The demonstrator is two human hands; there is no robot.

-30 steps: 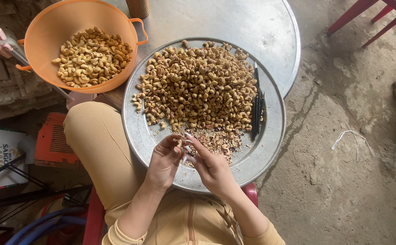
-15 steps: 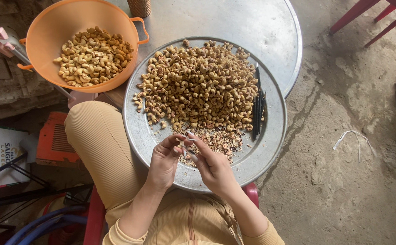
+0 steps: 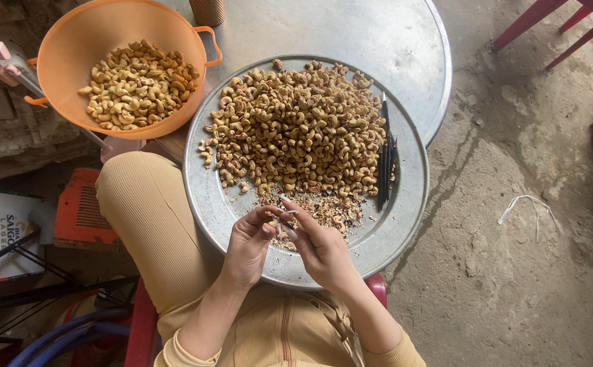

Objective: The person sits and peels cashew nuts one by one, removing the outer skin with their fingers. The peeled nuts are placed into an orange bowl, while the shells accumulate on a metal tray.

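Head view, hands: left hand (image 3: 247,246) and right hand (image 3: 318,246) meet over the near part of the tray, fingertips almost touching.
Left hand: fingers curled in, thumb and forefinger pinched on a small pale cashew nut (image 3: 271,226); the nut is mostly hidden.
Right hand: fingers closed round a thin peeling knife (image 3: 287,211), its pale tip pointing far-left just above the nut.
Tray: round metal tray (image 3: 405,204), dull grey, shallow raised rim, resting on the person's lap and overlapping a larger round metal table (image 3: 385,41) beyond it.
Unpeeled cashews (image 3: 296,129): a broad heap of curved, mottled brown kernels filling the far half of the tray.
Peel scraps (image 3: 324,207): flaky reddish-brown crumbs, near the heap and just beyond the hands.
Spare tools (image 3: 385,153): slim dark blades lying lengthwise on the right side of the tray, touching the heap's edge.
Orange basin (image 3: 92,27): smooth plastic, round, with loop handles, far left of the tray.
Peeled cashews (image 3: 137,85): paler, cream-coloured, piled inside the basin.
Ground: rough concrete floor (image 3: 528,272) to the right, cracked and dusty.
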